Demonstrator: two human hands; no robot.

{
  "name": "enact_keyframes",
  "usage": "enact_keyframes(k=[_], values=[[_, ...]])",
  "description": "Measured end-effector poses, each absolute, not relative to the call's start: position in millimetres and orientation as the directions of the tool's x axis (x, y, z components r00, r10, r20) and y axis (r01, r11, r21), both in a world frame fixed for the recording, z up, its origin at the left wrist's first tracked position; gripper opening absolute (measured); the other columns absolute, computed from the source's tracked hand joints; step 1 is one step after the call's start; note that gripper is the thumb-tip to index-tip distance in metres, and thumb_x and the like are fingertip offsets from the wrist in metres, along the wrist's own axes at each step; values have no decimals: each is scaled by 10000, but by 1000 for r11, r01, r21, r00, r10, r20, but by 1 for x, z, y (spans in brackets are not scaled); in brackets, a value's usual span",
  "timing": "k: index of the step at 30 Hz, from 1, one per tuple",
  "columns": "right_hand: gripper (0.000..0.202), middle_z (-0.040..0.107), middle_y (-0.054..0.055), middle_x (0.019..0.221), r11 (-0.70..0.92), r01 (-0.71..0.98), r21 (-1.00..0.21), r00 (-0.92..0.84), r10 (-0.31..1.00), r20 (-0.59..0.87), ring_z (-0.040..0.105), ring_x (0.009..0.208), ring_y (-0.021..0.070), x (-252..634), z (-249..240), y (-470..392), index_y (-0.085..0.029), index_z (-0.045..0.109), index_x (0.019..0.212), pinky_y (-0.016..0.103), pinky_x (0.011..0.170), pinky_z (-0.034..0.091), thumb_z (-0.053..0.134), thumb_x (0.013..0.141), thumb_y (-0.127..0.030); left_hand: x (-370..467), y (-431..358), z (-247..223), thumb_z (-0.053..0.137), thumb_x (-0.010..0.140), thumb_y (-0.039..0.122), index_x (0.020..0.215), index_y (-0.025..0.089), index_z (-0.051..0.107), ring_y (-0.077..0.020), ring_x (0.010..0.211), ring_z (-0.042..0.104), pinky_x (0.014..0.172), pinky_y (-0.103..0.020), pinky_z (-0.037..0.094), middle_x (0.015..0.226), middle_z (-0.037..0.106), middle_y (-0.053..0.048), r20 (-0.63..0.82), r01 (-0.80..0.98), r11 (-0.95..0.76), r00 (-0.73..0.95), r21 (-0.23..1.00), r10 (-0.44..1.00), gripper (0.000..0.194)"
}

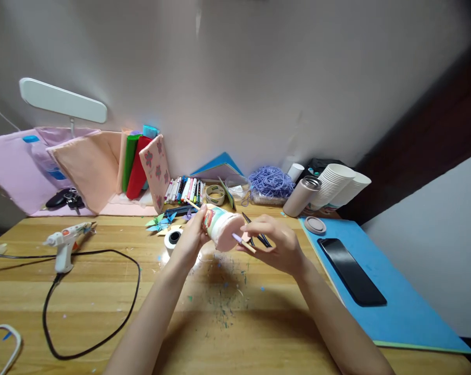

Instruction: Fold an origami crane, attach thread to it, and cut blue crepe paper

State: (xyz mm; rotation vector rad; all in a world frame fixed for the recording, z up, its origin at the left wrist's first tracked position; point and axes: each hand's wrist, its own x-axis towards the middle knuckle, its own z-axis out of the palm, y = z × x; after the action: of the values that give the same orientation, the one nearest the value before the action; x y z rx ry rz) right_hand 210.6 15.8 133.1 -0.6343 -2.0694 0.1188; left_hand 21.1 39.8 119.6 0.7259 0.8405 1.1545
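Above the middle of the table, my left hand grips a paper cup, tilted on its side with a pale pink covered end facing me. A thin stick with a lilac section juts out from that pink end. Another thin stick end shows at the cup's far side; whether it is the same stick I cannot tell. My right hand has its fingers closed around the near stick, close to the pink face. Partly behind my right hand lie black scissors. A white roll stands beside my left hand.
A glue gun with a looping black cable stands at the left. Markers, a tape roll and purple cord line the wall. Right are a steel-topped bottle, stacked cups and a phone on a blue board.
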Motion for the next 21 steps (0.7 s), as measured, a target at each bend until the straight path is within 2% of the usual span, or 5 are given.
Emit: enact_keyframes(k=[3, 7, 10, 14, 21], values=[[236, 650, 37, 783, 897, 390, -208, -456, 385, 802, 597, 696, 131, 203, 130, 10, -199, 574, 944, 241, 606, 478, 662, 743, -110, 22, 36, 124, 600, 752, 482, 945, 143, 592, -158, 779, 621, 646, -220, 486, 840, 663, -42, -146, -468, 205, 160, 860, 976, 390], [139, 659, 45, 758, 853, 461, -244, -395, 444, 804, 621, 716, 147, 191, 122, 6, -189, 569, 847, 259, 650, 491, 609, 767, -82, 14, 33, 133, 620, 730, 499, 911, 133, 594, -162, 806, 618, 681, -234, 486, 856, 659, -54, -51, -439, 79, 75, 895, 996, 410], [69, 652, 40, 738, 744, 514, -427, -256, 609, 751, 626, 686, 147, 178, 112, 5, -187, 551, 809, 250, 625, 493, 581, 793, -127, 6, 30, 140, 678, 678, 490, 903, 124, 592, -172, 838, 622, 746, -262, 479, 872, 664, -66, 22, -389, -42, -56, 920, 998, 438], [60, 666, 35, 764, 554, 407, -726, -213, 830, 515, 638, 701, 150, 164, 100, 7, -179, 583, 862, 244, 642, 503, 536, 827, -193, 4, 24, 143, 727, 641, 430, 962, 133, 602, -193, 916, 614, 819, -290, 451, 962, 669, -80, 129, -279, -146, -79, 949, 988, 455], [174, 670, 54, 719, 361, 253, -898, -251, 920, 300, 623, 734, 179, 159, 89, 10, -144, 643, 706, 296, 688, 497, 526, 808, -224, 9, 19, 143, 758, 617, 361, 1023, 155, 598, -224, 940, 603, 803, -295, 450, 1024, 663, -82, 133, -144, -127, 28, 981, 991, 482]])
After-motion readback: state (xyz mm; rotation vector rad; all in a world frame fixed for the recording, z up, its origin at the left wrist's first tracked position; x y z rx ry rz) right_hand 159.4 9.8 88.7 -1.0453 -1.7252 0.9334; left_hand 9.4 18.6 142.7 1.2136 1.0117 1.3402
